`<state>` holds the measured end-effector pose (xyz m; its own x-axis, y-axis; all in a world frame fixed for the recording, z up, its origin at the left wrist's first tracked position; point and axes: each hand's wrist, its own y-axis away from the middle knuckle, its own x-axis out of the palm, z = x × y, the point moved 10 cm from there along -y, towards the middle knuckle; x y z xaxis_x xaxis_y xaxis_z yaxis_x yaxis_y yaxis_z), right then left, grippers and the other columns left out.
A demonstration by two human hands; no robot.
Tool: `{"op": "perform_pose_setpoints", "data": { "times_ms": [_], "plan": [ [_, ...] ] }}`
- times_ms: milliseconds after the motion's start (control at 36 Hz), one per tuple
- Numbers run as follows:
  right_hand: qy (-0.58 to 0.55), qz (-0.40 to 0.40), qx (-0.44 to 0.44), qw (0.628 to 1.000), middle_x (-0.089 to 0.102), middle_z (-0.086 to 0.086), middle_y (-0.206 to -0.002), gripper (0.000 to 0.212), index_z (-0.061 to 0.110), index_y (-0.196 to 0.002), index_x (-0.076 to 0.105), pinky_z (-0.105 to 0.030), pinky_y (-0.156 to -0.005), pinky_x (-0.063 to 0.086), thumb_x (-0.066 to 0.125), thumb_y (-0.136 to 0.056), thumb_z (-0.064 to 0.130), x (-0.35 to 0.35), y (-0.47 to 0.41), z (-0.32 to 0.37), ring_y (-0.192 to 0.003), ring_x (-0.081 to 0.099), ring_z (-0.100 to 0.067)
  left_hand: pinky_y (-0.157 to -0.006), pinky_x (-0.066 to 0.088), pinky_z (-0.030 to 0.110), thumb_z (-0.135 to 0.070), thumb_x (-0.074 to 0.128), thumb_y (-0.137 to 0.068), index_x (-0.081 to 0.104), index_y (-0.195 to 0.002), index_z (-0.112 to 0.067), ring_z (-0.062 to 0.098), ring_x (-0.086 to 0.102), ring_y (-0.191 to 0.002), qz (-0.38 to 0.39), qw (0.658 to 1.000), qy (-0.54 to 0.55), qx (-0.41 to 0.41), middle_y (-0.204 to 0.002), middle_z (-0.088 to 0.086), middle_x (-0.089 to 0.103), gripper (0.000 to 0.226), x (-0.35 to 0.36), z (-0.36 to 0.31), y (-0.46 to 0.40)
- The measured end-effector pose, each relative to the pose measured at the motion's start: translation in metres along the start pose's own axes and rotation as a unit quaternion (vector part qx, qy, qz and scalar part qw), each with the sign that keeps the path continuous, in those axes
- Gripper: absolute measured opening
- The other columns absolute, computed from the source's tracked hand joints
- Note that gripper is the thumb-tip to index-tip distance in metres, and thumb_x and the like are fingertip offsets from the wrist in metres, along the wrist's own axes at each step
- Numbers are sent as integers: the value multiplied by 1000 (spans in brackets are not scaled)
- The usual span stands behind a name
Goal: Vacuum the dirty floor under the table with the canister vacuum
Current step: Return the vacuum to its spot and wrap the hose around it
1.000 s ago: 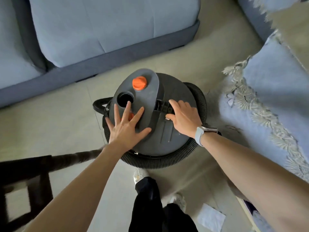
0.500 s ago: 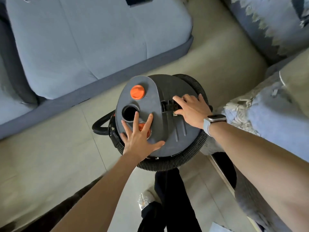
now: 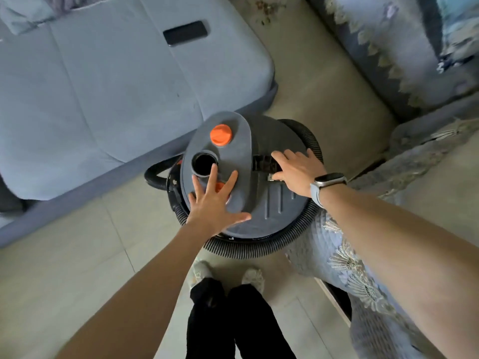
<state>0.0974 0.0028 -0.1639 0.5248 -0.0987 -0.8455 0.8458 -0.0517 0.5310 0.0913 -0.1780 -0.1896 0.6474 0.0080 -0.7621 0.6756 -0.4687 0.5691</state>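
Two bare hands rested on the canister vacuum, seen from the head camera looking straight down. Its lid was smooth dark grey plastic, round and slightly domed, with a paler oval panel carrying an orange knob and an open round port. A ribbed black hose coiled around the drum's rim.

The left hand lay flat on the pale panel, fingers spread wide and straight, fingertips near the port, partly covering a second orange button. The right hand, with a watch on its wrist, reached over the lid's middle; its fingers curled at the black handle, seemingly gripping it, though the hold was partly hidden.

The vacuum stood on the pale tiled floor, directly beneath both grips, just in front of the person's feet. A blue-grey fabric sofa lay behind it, with a dark phone on the cushion. An embroidered, fringed cloth draped just beside the hose at right.
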Motion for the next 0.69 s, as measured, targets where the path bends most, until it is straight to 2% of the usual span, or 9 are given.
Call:
{"op": "perform_pose_setpoints", "data": {
  "times_ms": [167,333,472,694],
  "plan": [
    [-58,13,85,995,48,-14,-132,47,12,-139,32,-52,-103,33,47,-99,32,-10,-8,-50,-119,48,-37,-114,12,62,-68,63,-75,-7,-149,-46,45,-17,-142,22,996,-51,70,-158,0,-25,104,-25,-39,-54],
    [-84,44,156,983,48,-13,-132,48,9,-137,31,-55,-105,32,50,-98,28,-10,-7,-89,-117,50,-37,-113,12,65,-56,71,-75,-3,-149,-46,45,-11,-143,47,985,-78,146,-159,1,-19,105,-44,-77,-94],
    [-98,28,206,973,46,-9,-134,44,10,-134,32,-60,-105,30,51,-96,21,-12,-7,-118,-116,52,-36,-114,10,64,-54,72,-75,0,-150,-44,44,-9,-144,43,980,-85,176,-160,0,-15,105,-56,-104,-123],
    [-91,1,241,966,36,-8,-143,63,13,-147,20,-63,-106,27,54,-94,15,-26,-25,-157,-125,44,-37,-114,11,61,-60,67,-77,0,-152,-37,42,-10,-145,46,978,-77,190,-160,0,-19,104,-68,-134,-154]
  ]
}}
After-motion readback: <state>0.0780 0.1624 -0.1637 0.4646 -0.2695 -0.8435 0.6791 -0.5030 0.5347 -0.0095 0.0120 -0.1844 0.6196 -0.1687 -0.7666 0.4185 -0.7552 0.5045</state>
